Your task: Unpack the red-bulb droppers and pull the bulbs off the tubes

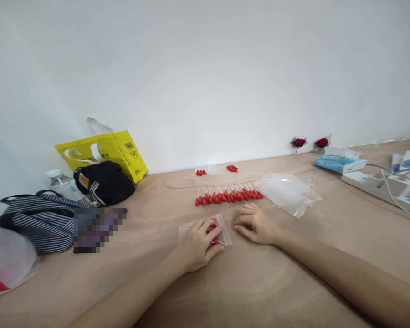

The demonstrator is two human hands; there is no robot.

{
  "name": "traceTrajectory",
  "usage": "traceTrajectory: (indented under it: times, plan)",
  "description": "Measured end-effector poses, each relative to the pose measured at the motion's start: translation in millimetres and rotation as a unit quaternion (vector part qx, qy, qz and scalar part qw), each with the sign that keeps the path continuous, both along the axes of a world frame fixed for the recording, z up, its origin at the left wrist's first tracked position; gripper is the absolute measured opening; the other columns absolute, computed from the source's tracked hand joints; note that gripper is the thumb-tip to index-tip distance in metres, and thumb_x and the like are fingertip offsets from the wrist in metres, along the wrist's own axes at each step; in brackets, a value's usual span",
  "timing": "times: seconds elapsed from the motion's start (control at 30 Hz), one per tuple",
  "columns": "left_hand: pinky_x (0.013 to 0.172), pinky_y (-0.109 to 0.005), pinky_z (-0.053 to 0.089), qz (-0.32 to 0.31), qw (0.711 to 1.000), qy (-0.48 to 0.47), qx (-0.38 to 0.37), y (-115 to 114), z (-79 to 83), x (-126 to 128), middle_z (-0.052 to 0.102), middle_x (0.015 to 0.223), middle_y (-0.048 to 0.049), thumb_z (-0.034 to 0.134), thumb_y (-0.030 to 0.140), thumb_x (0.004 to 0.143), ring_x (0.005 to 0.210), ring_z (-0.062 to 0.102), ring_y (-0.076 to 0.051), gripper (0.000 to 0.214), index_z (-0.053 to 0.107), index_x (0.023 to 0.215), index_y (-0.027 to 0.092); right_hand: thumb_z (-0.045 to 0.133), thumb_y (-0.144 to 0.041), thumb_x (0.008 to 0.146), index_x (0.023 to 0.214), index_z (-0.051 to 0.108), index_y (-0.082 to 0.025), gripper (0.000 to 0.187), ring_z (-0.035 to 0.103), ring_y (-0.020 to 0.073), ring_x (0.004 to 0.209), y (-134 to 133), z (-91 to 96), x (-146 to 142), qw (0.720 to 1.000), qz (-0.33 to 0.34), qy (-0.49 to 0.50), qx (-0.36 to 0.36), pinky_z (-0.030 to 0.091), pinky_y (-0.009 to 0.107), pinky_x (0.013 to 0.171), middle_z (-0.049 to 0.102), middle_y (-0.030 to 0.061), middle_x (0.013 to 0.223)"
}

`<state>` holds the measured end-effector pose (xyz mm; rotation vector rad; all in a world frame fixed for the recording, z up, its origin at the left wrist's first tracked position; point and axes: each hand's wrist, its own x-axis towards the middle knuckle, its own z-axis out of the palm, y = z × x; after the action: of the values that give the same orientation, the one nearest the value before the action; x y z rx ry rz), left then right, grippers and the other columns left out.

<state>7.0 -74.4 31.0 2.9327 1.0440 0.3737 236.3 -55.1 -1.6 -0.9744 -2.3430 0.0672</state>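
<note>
My left hand [198,245] lies over a small clear zip-lock bag [224,230], its fingers bent and its thumb at the near side, gripping it. Inside the bag red tips [216,238] show between the fingers; the rest is hidden under the hand. My right hand [256,224] rests on the table to the right of the bag, not touching it. Its fingers are loosely bent, thumb apart, with nothing visible in them. Just beyond both hands is a row of thin pale sticks with red bulb-shaped tips [228,196], tips facing me.
Flat clear bags [283,191] lie right of the row. Filled bags with red tips [232,168] lie by the wall. At left are a yellow bag [130,155], black cap [114,182], bottle [59,182] and striped bag [44,218]. A power strip [372,184] stands right.
</note>
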Motion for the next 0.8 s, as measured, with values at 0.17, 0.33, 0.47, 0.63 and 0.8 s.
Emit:
traceTrajectory:
  times: [0.17, 0.33, 0.47, 0.63, 0.8]
  plan:
    - [0.08, -0.035, 0.044, -0.019, 0.995, -0.072, -0.071, 10.1, 0.9, 27.8, 0.053, 0.105, -0.0084, 0.052, 0.045, 0.076, 0.092, 0.051, -0.021, 0.045, 0.049, 0.113, 0.019, 0.051, -0.028, 0.079, 0.07, 0.061, -0.02, 0.015, 0.047, 0.0151, 0.072, -5.0, 0.3, -5.9, 0.997, -0.051, 0.013, -0.06, 0.032, 0.031, 0.069, 0.057, 0.0011, 0.068]
    - [0.082, -0.037, 0.042, 0.011, 0.989, -0.124, -0.081, 20.8, -8.2, 27.3, 0.053, 0.1, -0.008, 0.061, 0.047, 0.068, 0.092, 0.049, -0.022, 0.05, 0.053, 0.108, 0.018, 0.052, -0.019, 0.076, 0.076, 0.061, -0.022, 0.009, 0.05, 0.0157, 0.078, -3.6, 0.0, -5.7, 0.991, -0.038, 0.042, -0.12, 0.033, 0.032, 0.074, 0.06, 0.0005, 0.077]
    - [0.082, -0.037, 0.042, 0.01, 0.984, -0.151, -0.09, 22.1, -13.4, 25.8, 0.053, 0.101, -0.0081, 0.062, 0.043, 0.068, 0.092, 0.048, -0.021, 0.048, 0.054, 0.108, 0.017, 0.053, -0.008, 0.068, 0.08, 0.061, -0.023, 0.02, 0.05, 0.0161, 0.08, -3.2, 0.0, -2.6, 0.991, -0.011, 0.051, -0.122, 0.034, 0.034, 0.075, 0.06, 0.0001, 0.082]
    - [0.082, -0.037, 0.043, 0.014, 0.982, -0.165, -0.089, 21.7, -15.2, 25.2, 0.053, 0.1, -0.0078, 0.061, 0.042, 0.069, 0.092, 0.049, -0.021, 0.045, 0.054, 0.107, 0.018, 0.064, -0.024, 0.067, 0.083, 0.063, -0.025, 0.016, 0.05, 0.0164, 0.079, -6.3, 2.6, 1.4, 0.993, 0.033, 0.028, -0.113, 0.032, 0.035, 0.075, 0.058, -0.0005, 0.079]
    - [0.085, -0.038, 0.042, 0.011, 0.984, -0.156, -0.081, 21.1, -16.2, 24.6, 0.052, 0.104, -0.0088, 0.055, 0.041, 0.075, 0.097, 0.048, -0.021, 0.045, 0.053, 0.113, 0.018, 0.056, -0.025, 0.077, 0.086, 0.063, -0.026, 0.012, 0.049, 0.0146, 0.076, -7.1, 2.3, -0.3, 0.998, 0.036, 0.009, -0.059, 0.029, 0.032, 0.07, 0.059, -0.0004, 0.074]
